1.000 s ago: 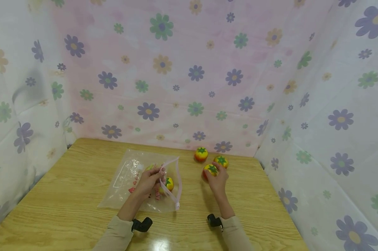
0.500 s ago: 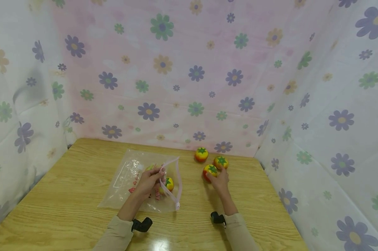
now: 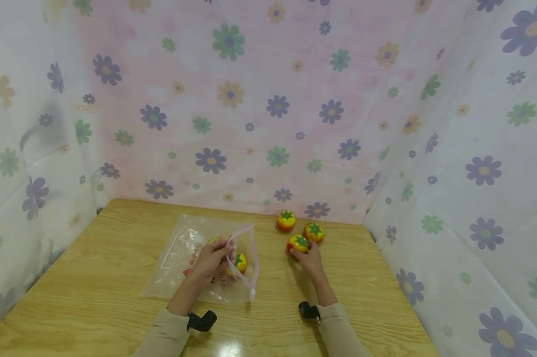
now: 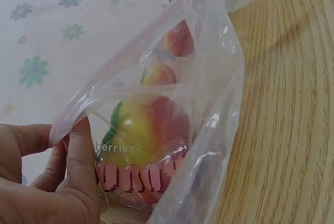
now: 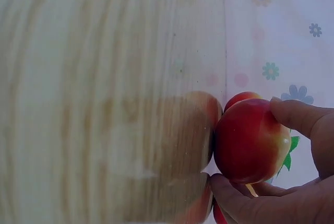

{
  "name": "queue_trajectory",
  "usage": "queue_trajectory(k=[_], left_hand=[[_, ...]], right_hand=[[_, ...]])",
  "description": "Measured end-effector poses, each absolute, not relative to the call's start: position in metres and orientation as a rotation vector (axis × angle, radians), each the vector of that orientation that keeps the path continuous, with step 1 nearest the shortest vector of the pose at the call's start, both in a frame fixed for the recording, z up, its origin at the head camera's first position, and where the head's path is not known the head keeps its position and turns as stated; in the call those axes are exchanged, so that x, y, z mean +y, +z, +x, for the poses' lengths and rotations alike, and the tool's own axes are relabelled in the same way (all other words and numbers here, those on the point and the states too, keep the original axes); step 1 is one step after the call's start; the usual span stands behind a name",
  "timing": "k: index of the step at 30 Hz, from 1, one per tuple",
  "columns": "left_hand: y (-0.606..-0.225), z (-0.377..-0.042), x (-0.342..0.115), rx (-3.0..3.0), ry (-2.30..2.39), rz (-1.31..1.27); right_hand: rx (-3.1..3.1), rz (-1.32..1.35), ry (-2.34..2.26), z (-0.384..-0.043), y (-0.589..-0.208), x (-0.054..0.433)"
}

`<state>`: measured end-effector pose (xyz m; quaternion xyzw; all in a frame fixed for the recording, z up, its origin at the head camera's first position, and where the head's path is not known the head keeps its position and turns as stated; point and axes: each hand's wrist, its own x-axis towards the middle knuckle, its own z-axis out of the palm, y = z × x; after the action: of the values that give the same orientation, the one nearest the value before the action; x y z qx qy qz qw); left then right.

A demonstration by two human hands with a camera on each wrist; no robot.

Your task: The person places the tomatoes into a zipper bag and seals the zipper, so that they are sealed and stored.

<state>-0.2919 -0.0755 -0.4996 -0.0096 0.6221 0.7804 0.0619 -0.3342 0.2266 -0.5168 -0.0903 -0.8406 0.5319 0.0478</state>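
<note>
Fruit in the right hand: a glossy red-and-yellow fruit (image 3: pixel 297 243) with a green leafy crown, right of centre; we cannot tell whether it rests on the table or is just lifted.
Right hand (image 3: pixel 312 259): reaching in from the near side, its thumb and fingers pinching that fruit from opposite sides.
Bag (image 3: pixel 172 272): clear plastic with pink lettering, lying left of centre, its pink-edged mouth gaping to the right.
Left hand (image 3: pixel 212 260): reaching in from the near side, thumb and fingertips pinching the far part of the bag's rim.
Fruit in the bag (image 3: pixel 241 263): one we can make out clearly, just inside the mouth.
Farther fruits: one (image 3: pixel 314 232) close beyond the held one, to its right; another (image 3: pixel 286 221) at the far edge, to the left.
Count: four fruits we see plainly, one bag, two hands.
Table (image 3: pixel 94 258): pale wood grain, shining at the near edge.
Room: flower-printed cloth (image 3: pixel 250 99) hangs at the far side, left and right, pinkest at the far side.
Sleeves: two, beige (image 3: pixel 161 332), each with a black device (image 3: pixel 201 321) at the wrist.
</note>
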Motion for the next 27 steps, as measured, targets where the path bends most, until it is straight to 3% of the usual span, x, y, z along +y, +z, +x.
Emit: queue_trajectory(k=[27], left_hand=[[-0.496, -0.288, -0.077, 1.869, 2.359, -0.022]], right_hand=[[-2.423, -0.121, 1.647, -0.318, -0.510, 0.219]])
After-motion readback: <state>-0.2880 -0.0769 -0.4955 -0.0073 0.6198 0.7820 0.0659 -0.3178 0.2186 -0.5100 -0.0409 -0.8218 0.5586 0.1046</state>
